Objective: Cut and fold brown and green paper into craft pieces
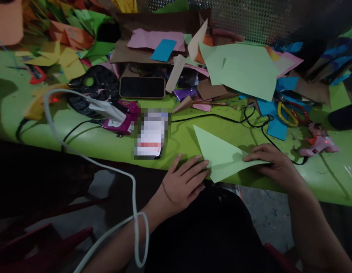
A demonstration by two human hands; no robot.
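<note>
A light green sheet of paper, folded into a roughly triangular shape, lies at the front edge of the green table. My right hand pinches its narrow right corner between thumb and fingers. At the paper's left side, my left hand has its fingers stretched out, the fingertips at or just touching the paper's edge. Left of the paper and beyond my left hand lies a phone with a lit, blurred-out screen.
A second phone, dark-screened, lies farther back. Pink glue gun and scissors are at right, a yellow glue gun at left. Paper scraps and a large green sheet cover the back. A white cable loops over the left edge.
</note>
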